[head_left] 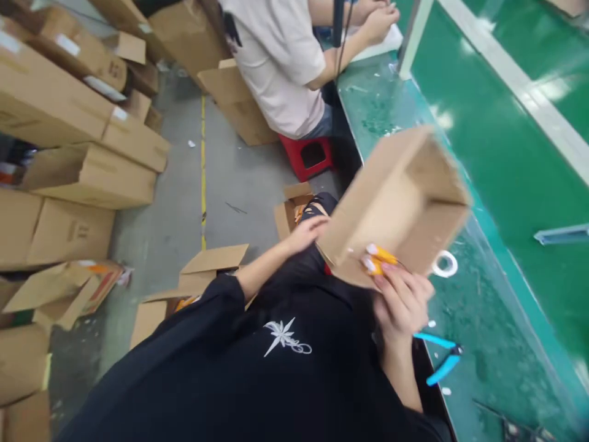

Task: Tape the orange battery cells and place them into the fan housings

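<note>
Head view: both hands' fingers grip a cardboard box [400,202] over green bench [497,153], cartons [87,175] behind.

Black loose top [257,374] with a white star-ish print [285,337] that has a swirly tail on the front, sleeve [216,301] stopping around the elbow so both forearms are bare, and the right hand [402,301] has long pale pinkish nails, no rings or watch showing.
</note>
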{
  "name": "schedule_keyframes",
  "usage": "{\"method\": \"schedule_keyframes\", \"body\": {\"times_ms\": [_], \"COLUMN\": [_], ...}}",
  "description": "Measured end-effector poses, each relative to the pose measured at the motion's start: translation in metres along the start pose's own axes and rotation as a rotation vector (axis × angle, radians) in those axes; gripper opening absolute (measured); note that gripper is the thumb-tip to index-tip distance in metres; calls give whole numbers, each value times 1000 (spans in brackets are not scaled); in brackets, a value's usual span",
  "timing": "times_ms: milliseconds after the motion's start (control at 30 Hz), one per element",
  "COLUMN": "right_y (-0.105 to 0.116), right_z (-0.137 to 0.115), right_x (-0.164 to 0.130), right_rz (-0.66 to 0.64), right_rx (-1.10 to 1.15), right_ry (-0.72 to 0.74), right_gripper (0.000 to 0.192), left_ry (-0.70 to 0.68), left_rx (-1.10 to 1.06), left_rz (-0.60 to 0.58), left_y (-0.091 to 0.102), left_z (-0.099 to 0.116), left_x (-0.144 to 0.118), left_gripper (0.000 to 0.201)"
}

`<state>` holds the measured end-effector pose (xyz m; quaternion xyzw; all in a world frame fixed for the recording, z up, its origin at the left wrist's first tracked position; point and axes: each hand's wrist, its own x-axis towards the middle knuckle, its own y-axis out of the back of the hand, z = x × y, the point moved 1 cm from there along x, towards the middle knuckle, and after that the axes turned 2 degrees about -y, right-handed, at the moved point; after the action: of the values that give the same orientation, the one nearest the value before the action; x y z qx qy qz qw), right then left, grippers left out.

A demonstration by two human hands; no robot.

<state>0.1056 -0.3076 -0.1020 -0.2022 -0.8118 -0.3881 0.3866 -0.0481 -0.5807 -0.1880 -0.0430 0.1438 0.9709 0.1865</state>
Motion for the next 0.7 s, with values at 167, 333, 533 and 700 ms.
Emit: {"method": "schedule_keyframes", "body": {"times_ms": [167, 333, 533, 700], "right_y": [-173, -306, -430, -519], "right_z": [27, 92, 166, 249], "right_x": [18, -13, -55, -121], "right_rz": [-73, -436, -716, -806], "right_rx": [196, 223, 63, -194], "right_ry": [-156, -304, -624, -787], "right_gripper": [18, 30, 27, 39], "left_ry": [-13, 236, 492, 626], "left_rx": [-32, 56, 235, 345], "left_rz": [815, 1039, 935, 245], "left_y": [170, 225, 217, 215], "left_z": [0, -52, -128, -272], "left_x": [-14, -53, -67, 28], "left_gripper": [40, 49, 61, 44]}}
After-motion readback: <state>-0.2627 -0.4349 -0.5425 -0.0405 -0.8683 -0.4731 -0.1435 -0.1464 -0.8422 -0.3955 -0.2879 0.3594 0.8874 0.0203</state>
